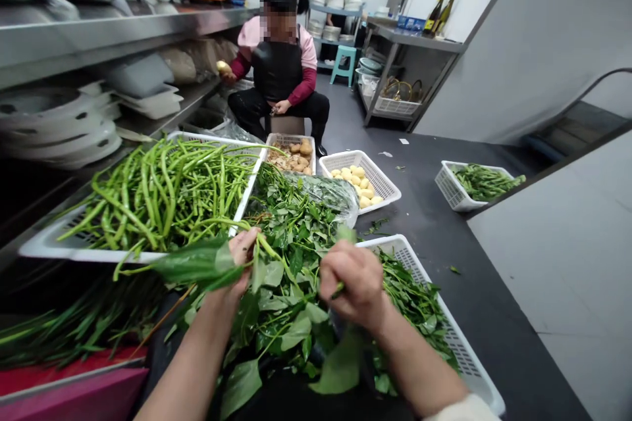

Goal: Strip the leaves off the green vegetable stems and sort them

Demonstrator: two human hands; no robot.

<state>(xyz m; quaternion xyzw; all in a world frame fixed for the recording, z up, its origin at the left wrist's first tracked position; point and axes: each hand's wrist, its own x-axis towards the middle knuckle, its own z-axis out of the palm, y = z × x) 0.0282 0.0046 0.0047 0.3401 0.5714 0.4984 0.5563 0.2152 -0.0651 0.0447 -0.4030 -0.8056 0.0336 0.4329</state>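
Note:
My left hand (241, 256) is closed around a long leafy green stem (269, 247), with a broad leaf (197, 264) sticking out to its left. In a fist, my right hand (353, 283) grips a leafy sprig, slightly blurred; a bit of stem shows below the fingers and a leaf (345, 365) hangs under it. Between and beyond my hands lies a pile of leafy greens (296, 210), partly in a clear plastic bag (340, 194). Bare green stems fill a white basket (123, 255) at the left. At the right, another white basket (461, 342) holds leafy greens.
A co-worker (281, 59) sits ahead, one hand holding a potato (223, 66). Before them stand baskets of unpeeled potatoes (299, 158) and peeled potatoes (363, 184). A steel shelf (123, 33) runs along the left. A green-filled basket (451, 187) sits at right by a wall.

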